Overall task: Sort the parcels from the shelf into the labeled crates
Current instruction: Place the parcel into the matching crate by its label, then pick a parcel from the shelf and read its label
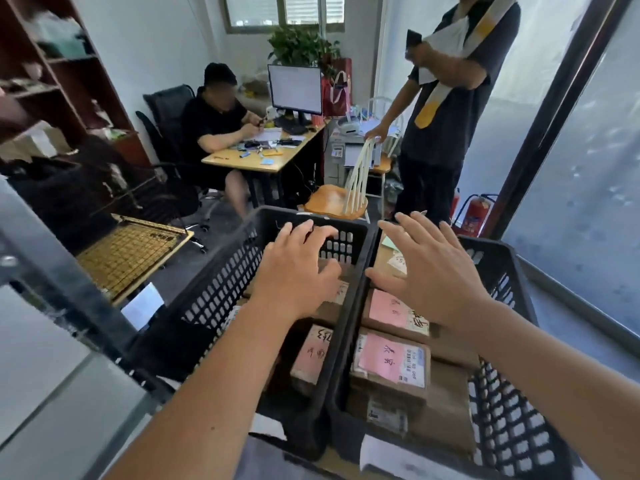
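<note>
Two black crates sit side by side in front of me in the head view, their inner walls touching. My left hand hangs over the left crate, fingers spread and slightly bent toward its far wall, gripping nothing. My right hand hangs over the right crate, palm down, fingers straight and fanned out, also holding nothing. So neither grip has a parcel in it.

Below my left hand, inside the left crate, lie brown parcels; the nearest one with a pink label sits just beneath my wrist, toward me, and another is partly hidden under my palm. In the right crate, a parcel with a pink label lies just below and toward me from my right hand, close to the dividing walls. A second pink-labelled parcel lies nearer to me, stacked on more brown boxes. Whether my hands touch any parcel, I cannot tell.

To my left stands a dark wooden shelf with blurred items. Beyond the crates, a seated person works at a counter carrying a monitor. A standing person rests one hand on a wooden chair. Red fire extinguishers stand by the glass wall.
</note>
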A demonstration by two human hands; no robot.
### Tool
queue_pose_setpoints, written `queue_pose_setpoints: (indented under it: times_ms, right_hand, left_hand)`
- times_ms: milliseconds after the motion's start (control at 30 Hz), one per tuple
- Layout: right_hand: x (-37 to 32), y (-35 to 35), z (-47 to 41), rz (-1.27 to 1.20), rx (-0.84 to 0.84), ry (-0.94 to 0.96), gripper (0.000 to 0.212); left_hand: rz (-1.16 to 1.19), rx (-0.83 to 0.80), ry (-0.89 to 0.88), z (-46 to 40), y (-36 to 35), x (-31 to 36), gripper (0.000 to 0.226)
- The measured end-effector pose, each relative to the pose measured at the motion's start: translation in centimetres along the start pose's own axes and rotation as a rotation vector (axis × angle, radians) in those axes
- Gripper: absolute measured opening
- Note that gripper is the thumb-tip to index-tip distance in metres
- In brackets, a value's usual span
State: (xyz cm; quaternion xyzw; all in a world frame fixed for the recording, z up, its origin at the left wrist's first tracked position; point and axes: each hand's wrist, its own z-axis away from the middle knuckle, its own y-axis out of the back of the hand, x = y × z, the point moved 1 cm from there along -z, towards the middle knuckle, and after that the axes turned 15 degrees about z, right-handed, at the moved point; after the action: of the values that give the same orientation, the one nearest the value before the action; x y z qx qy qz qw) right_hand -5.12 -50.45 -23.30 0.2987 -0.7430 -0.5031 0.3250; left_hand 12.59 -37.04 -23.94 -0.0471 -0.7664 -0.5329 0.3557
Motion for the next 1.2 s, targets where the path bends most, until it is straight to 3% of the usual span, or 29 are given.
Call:
queue_pose_setpoints:
  times_ms: [233,467,733,1000,1200]
  right_hand:
    - [-6.9,5.4,1.0,-0.032,0.126,0.219,0.088]
    - [-19.1,12.5,5.5,-0.170,0.237,0.563,0.091]
    - [-35.6,23.2,19.0,-0.296,0.300,0.926,0.087]
    - [-51.6,33.2,34.1,-0.393,0.441,1.146,0.092]
    - [-62.5,37.8,43.3,-0.429,0.401,1.248,0.084]
  left_hand:
    - [-0.174,0.190,0.170,9.8,7.6,-0.3,0.054]
    - [-0.329,0.462,0.540,28.5,15.6,0.7,0.066]
    - [-0.425,0.716,0.888,52.5,23.3,3.9,0.062]
    - [-0.494,0.926,1.032,73.0,30.8,4.8,0.055]
    - [-0.439,0.982,1.087,85.2,36.0,2.2,0.054]
